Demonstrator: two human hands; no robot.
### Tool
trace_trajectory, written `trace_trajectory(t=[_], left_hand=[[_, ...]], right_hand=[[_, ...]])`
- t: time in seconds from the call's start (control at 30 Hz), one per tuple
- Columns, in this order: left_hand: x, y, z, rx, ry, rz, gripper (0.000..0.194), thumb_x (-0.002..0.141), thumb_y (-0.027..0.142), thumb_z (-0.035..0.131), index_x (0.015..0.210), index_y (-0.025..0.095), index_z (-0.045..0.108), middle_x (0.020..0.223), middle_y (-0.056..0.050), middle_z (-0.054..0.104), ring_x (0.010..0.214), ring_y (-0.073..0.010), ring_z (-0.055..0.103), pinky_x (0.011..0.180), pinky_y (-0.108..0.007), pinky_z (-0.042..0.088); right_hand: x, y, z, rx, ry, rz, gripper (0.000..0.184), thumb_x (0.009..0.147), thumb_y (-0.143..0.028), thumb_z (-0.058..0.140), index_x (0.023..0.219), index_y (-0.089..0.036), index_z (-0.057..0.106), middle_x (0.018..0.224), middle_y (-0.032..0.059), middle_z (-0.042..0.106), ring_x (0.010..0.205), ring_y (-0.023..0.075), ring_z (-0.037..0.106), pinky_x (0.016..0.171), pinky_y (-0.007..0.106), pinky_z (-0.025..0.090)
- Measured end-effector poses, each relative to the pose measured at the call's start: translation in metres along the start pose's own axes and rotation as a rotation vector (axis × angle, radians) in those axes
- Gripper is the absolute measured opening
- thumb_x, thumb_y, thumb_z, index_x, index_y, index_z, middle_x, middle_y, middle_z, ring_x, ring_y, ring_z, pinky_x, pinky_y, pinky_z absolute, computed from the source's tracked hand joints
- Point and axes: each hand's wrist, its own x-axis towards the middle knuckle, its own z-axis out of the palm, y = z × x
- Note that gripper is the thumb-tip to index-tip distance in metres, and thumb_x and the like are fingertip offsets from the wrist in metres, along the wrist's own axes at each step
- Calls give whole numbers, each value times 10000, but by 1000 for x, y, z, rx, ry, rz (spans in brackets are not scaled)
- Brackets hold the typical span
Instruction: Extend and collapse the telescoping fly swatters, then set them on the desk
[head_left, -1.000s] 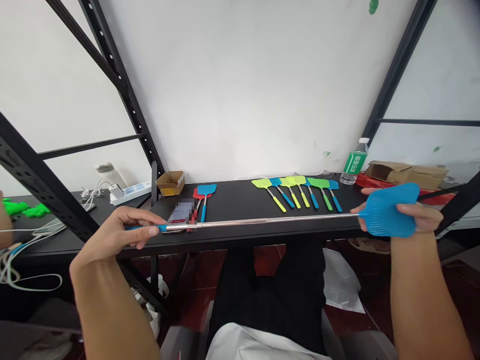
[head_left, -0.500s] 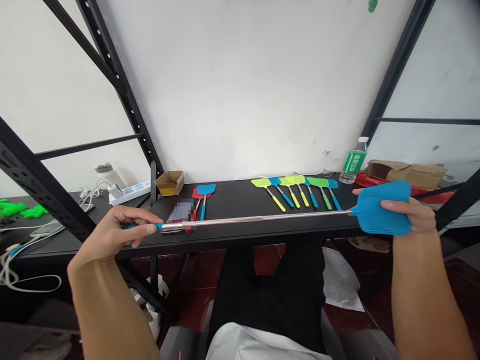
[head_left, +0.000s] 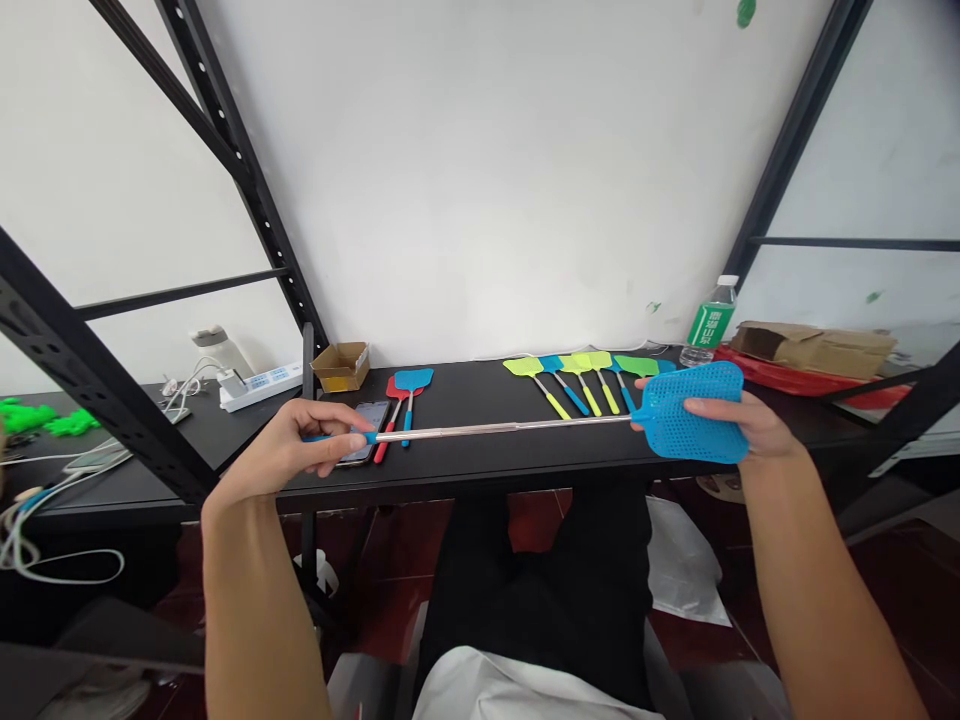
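A blue fly swatter (head_left: 694, 412) with a thin metal telescopic rod stretches level between my two hands, above the front of the black table. Pinched in my left hand (head_left: 319, 440) is its blue handle, at the left end of the rod. My right hand (head_left: 739, 420) grips the perforated blue head, thumb on the near face and fingers behind it. Below and behind the left end lie a red swatter (head_left: 394, 390), a blue swatter (head_left: 412, 380) and a phone (head_left: 373, 412), partly hidden by my hand. Several yellow, blue and green swatters (head_left: 585, 365) lie fanned near the wall.
A small cardboard box (head_left: 341, 368) sits at the left beside a power strip (head_left: 262, 386) and white cables (head_left: 112, 455). At the right are a water bottle (head_left: 709, 320) and a brown carton (head_left: 814, 345) on red plastic. Black shelf posts (head_left: 251, 190) rise on both sides.
Both hands have come closer together, the right moving left and the left moving right. The swatter's rod between them is visibly shorter.
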Motion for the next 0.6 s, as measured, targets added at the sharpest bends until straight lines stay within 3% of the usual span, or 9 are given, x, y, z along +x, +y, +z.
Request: trace_trajectory(t=[0.13, 0.23, 0.4, 0.6], left_hand=[[1, -1, 0, -18, 24, -7, 255, 813, 366, 753, 958, 156, 754, 460, 28, 532, 441, -78, 449, 440, -197, 337], [6, -2, 3, -20, 119, 18, 288, 790, 379, 765, 975, 159, 750, 478, 14, 562, 451, -96, 480, 443, -202, 381], [13, -2, 11, 27, 298, 45, 308, 746, 378, 796, 967, 169, 748, 552, -7, 611, 490, -111, 537, 450, -195, 420], [10, -3, 7, 34, 259, 85, 302, 728, 370, 807, 942, 163, 755, 588, -17, 637, 500, -116, 555, 497, -222, 486]], right_hand=[[4, 3, -8, -31, 121, -49, 342, 684, -289, 805, 1008, -195, 749, 952, 111, 783, 826, 352, 749, 698, 435, 629], [19, 8, -14, -63, 233, -95, 289, 693, -304, 830, 954, -217, 740, 892, 74, 786, 739, 300, 747, 629, 374, 625], [36, 13, -13, -13, 199, -98, 210, 738, -334, 809, 899, -225, 732, 922, 73, 787, 816, 301, 749, 699, 357, 625], [23, 11, -10, 6, 257, -151, 339, 635, -355, 827, 930, -228, 716, 934, 74, 787, 820, 331, 753, 680, 408, 633]])
